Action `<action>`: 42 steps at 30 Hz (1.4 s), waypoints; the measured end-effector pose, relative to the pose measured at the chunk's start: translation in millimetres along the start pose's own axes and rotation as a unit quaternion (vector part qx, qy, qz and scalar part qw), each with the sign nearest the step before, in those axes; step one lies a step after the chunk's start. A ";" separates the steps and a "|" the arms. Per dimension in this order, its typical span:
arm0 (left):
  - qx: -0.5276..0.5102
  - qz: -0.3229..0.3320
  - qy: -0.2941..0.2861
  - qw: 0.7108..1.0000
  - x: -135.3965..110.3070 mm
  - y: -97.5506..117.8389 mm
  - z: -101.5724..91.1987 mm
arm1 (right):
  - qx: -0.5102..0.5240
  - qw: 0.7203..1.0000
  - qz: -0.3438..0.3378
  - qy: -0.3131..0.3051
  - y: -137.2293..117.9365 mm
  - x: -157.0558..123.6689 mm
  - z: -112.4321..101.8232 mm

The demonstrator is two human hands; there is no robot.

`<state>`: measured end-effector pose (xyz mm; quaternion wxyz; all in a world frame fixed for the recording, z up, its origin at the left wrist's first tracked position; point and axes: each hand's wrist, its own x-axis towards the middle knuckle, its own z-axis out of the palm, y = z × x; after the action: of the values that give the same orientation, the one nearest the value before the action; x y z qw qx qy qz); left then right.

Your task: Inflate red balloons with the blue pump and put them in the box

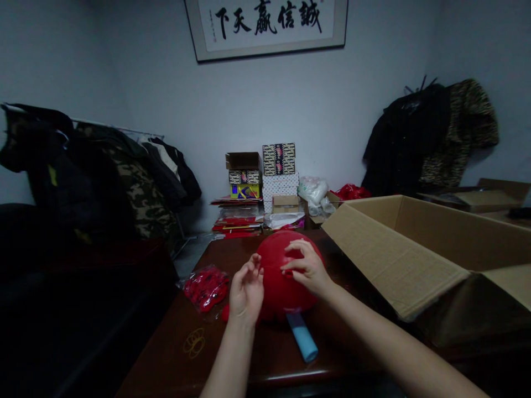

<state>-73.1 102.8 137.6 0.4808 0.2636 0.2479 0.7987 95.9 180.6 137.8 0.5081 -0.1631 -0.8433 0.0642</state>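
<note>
A red inflated balloon rests on the dark wooden table in front of me. My right hand lies on its top right side, fingers pinching at the red neck or knot near the middle. My left hand is at the balloon's left side, fingers curled and partly spread, touching or almost touching it. A light blue tube-shaped pump lies on the table just under the balloon.
A clear bag of red items lies left of the balloon, yellow rubber bands nearer me. A large open cardboard box fills the right. Stacked boxes and red papers sit at the table's far end. Coats hang left and right.
</note>
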 end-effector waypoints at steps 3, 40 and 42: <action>0.016 0.074 0.081 0.994 4.1 -12.3 8.2 | 0.019 1.000 0.002 0.020 -7.0 -0.7 1.0; 0.659 0.457 -0.156 0.577 -11.3 17.1 21.7 | 0.044 0.995 0.075 0.038 -27.4 8.3 -2.7; 0.659 0.462 -0.151 0.573 -12.2 17.3 23.2 | 0.093 0.988 0.108 0.063 -31.1 10.4 -4.1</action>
<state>-64.0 88.1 163.6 -0.2295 0.7036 0.4744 0.4767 88.5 154.7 156.9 0.5637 -0.2086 -0.7771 0.1866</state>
